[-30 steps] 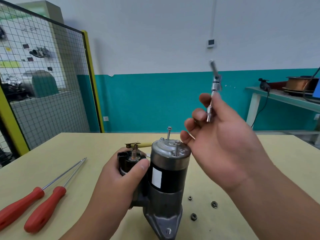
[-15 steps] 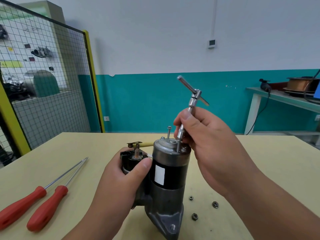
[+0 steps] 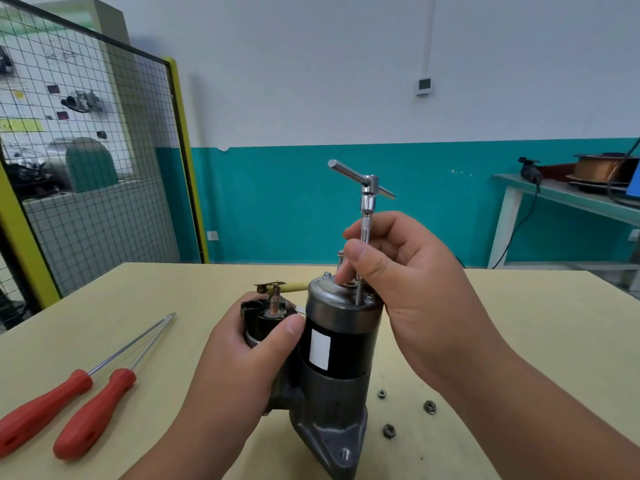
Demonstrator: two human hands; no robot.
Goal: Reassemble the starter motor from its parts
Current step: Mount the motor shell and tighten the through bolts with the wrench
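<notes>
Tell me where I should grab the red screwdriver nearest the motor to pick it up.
Grip the nearer red screwdriver by its thick red handle, from above. It lies flat on the table, shaft pointing away from you, and a second screwdriver lies close on its left, so pinch across the handle.

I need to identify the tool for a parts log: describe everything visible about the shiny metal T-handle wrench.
The chrome T-handle socket wrench has a sliding crossbar through its head, a knurled collar and a slim shaft. It stands nearly upright, its tip on the silver end cap of the black cylindrical starter motor. The right hand pinches its shaft.
</notes>
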